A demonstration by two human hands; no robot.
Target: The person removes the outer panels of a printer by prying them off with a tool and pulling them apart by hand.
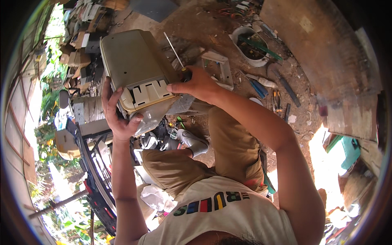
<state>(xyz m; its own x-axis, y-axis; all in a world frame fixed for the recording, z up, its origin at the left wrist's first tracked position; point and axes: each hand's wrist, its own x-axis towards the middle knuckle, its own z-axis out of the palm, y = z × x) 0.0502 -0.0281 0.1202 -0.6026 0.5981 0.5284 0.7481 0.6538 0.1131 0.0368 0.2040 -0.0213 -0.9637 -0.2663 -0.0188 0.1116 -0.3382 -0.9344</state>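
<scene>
A large beige plastic casing is held up in front of me, its near end showing a lighter slotted panel. My left hand grips the casing's near left corner, with two fingers up along the side and the thumb apart below. At the right near corner, my right hand presses its thumb on the panel's edge. The same hand's fingers are wrapped round a screwdriver, whose long metal shaft points up and away. Its handle is mostly hidden in the fist.
On the dirt floor to the right lie pliers, blue-handled tools and a dark bar. Beyond stand a pale rectangular frame and a tub of scraps. A wooden board leans at the right; stacked scrap fills the far left.
</scene>
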